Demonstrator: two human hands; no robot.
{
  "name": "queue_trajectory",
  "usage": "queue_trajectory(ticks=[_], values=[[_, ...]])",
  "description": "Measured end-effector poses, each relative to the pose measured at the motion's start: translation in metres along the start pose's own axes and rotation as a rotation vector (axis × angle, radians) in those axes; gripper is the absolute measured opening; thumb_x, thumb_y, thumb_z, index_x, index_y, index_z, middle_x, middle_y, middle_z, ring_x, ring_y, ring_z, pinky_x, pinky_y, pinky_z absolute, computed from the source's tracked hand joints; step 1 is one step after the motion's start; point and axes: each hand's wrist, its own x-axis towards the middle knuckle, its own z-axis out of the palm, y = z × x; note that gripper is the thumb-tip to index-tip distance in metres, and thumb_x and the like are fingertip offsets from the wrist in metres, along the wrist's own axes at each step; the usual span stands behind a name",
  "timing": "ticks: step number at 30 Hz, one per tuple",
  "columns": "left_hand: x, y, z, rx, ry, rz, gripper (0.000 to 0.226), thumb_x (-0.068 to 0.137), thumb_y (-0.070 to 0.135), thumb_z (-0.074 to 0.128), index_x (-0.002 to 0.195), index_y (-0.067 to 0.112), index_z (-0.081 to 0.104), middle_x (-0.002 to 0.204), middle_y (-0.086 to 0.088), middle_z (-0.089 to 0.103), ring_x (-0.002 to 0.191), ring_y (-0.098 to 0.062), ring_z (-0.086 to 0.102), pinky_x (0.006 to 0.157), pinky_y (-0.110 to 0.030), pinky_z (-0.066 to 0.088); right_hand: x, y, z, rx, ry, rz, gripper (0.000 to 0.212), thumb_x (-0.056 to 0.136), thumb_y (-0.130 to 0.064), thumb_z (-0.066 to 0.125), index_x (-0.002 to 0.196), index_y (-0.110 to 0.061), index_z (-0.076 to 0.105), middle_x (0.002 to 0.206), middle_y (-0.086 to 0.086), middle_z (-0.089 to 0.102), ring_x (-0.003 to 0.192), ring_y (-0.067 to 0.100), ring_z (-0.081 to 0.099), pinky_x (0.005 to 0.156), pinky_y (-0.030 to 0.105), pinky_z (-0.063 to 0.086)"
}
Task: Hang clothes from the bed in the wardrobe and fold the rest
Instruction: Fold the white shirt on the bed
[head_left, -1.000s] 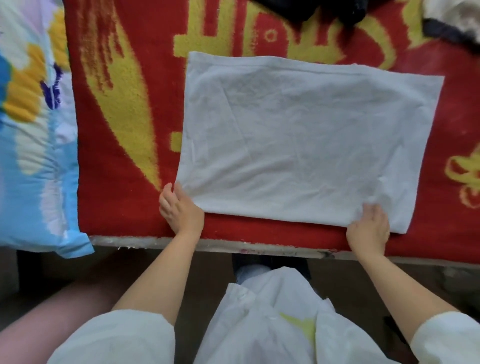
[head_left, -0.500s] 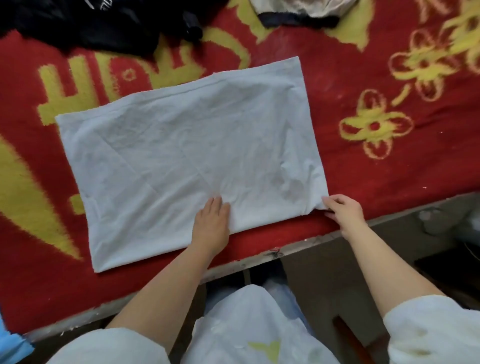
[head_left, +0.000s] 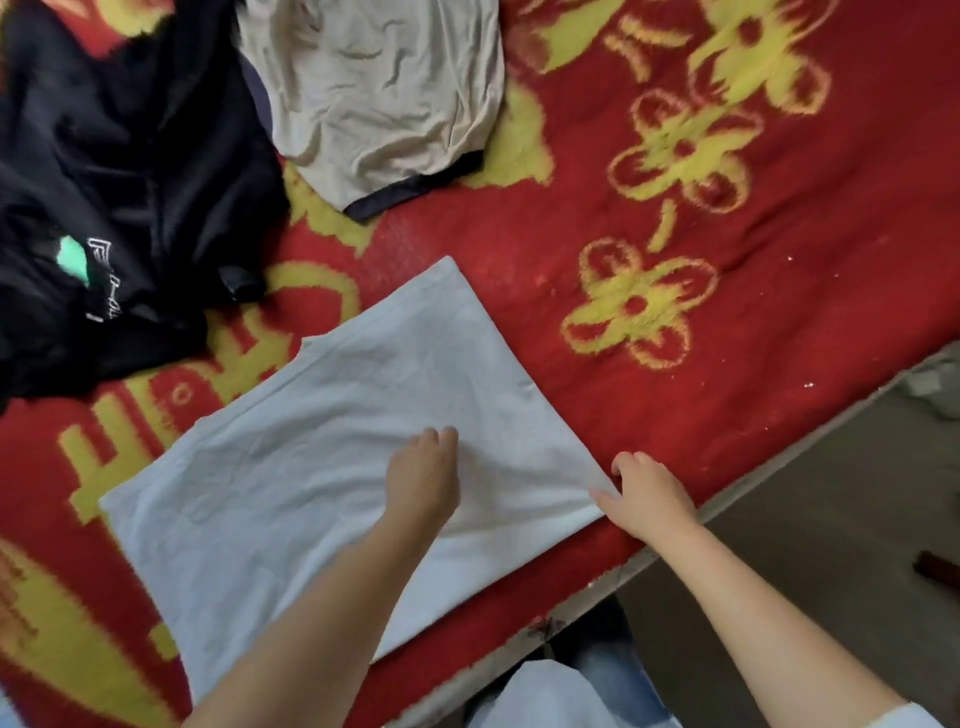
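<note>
A white folded cloth (head_left: 311, 467) lies flat on the red and yellow bed cover (head_left: 727, 364), near the bed's front edge. My left hand (head_left: 423, 480) rests on the cloth's middle, fingers pointing away from me. My right hand (head_left: 647, 499) pinches the cloth's near right corner between thumb and fingers. A heap of black clothing (head_left: 104, 208) lies at the back left. A beige garment with a dark hem (head_left: 384, 93) lies at the back middle.
The bed's front edge (head_left: 727, 504) runs diagonally from lower middle to the right. Beyond it is grey floor (head_left: 831, 545) with a small dark object (head_left: 937, 569) at the right.
My view has swung right and the cloth now lies more slanted. My left hand slid further onto the cloth. My right hand stays at the near right corner.
</note>
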Motion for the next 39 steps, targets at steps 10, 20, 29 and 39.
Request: queue_trajectory(ticks=[10, 20, 29, 39], values=[[0.129, 0.029, -0.087, 0.874, 0.156, 0.296, 0.067, 0.094, 0.020, 0.048, 0.147, 0.011, 0.009, 0.152, -0.006, 0.016, 0.143, -0.023, 0.010, 0.117, -0.042, 0.005, 0.021, -0.003, -0.018, 0.026, -0.237, -0.051, 0.020, 0.090, -0.028, 0.053, 0.097, -0.014, 0.042, 0.108, 0.006, 0.056, 0.091, 0.022, 0.055, 0.062, 0.027, 0.039], [0.133, 0.003, -0.111, 0.985, -0.055, 0.292, 0.036, 0.094, 0.020, 0.044, 0.130, 0.018, 0.050, 0.138, -0.001, 0.036, 0.129, -0.020, 0.028, 0.106, -0.037, 0.024, 0.016, -0.010, 0.000, -0.012, -0.124, -0.160, 0.021, 0.090, -0.007, 0.037, 0.089, -0.018, 0.055, 0.098, -0.005, 0.049, 0.108, 0.019, 0.048, 0.076, 0.026, 0.039], [0.091, -0.064, -0.133, 0.750, 0.189, 0.379, 0.030, 0.087, 0.007, 0.048, 0.115, 0.014, 0.059, 0.116, -0.002, 0.059, 0.115, -0.022, 0.050, 0.088, -0.028, 0.037, -0.030, -0.016, 0.017, 0.265, 0.448, -0.714, 0.024, 0.062, -0.020, 0.042, 0.040, -0.011, 0.037, 0.050, -0.002, 0.037, 0.060, 0.007, 0.031, 0.046, 0.015, 0.022], [-0.042, -0.232, -0.085, 0.613, 0.421, 0.731, 0.025, 0.030, -0.016, 0.071, 0.046, 0.001, 0.060, 0.047, -0.010, 0.057, 0.052, -0.027, 0.060, 0.055, -0.030, 0.054, -0.146, -0.149, 0.141, 0.140, 0.357, -1.029, 0.015, 0.057, -0.004, 0.057, 0.049, -0.009, 0.046, 0.103, 0.016, 0.068, 0.106, 0.032, 0.061, 0.079, 0.034, 0.054]])
